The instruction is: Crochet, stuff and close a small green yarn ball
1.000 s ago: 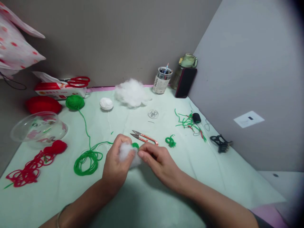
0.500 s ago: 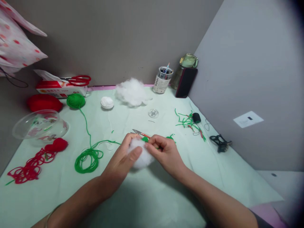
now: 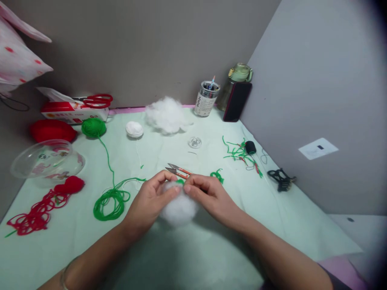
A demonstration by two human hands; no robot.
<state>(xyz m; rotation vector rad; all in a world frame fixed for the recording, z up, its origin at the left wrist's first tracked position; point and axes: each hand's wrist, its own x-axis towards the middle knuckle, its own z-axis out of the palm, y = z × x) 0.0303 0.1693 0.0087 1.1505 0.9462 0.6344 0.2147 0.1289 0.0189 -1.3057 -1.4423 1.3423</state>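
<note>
A loose wad of white fibre stuffing (image 3: 178, 209) is held between my two hands, low over the middle of the table. My left hand (image 3: 149, 195) has its thumb and fingers closed on the wad's upper left side. At the upper right side, my right hand (image 3: 208, 193) pinches with thumb and forefinger. Between the fingertips shows a small green piece (image 3: 180, 182), mostly hidden, so its shape is unclear. Just beyond the fingers lie thread snips (image 3: 178, 171) with orange handles. A small green yarn piece (image 3: 217, 175) rests beyond my right hand.
Green yarn (image 3: 110, 204) lies coiled at left, its ball (image 3: 93, 127) behind. Red yarn (image 3: 33, 215), a clear plastic bowl (image 3: 19, 163) and a white yarn ball (image 3: 134, 129) are there too. More stuffing (image 3: 167, 114) sits at the back; a phone (image 3: 238, 102) leans at back right.
The wad has dropped slightly toward me, and my left hand has shifted a little left. My left thumb has moved up toward the green piece. More of the snips shows now.
</note>
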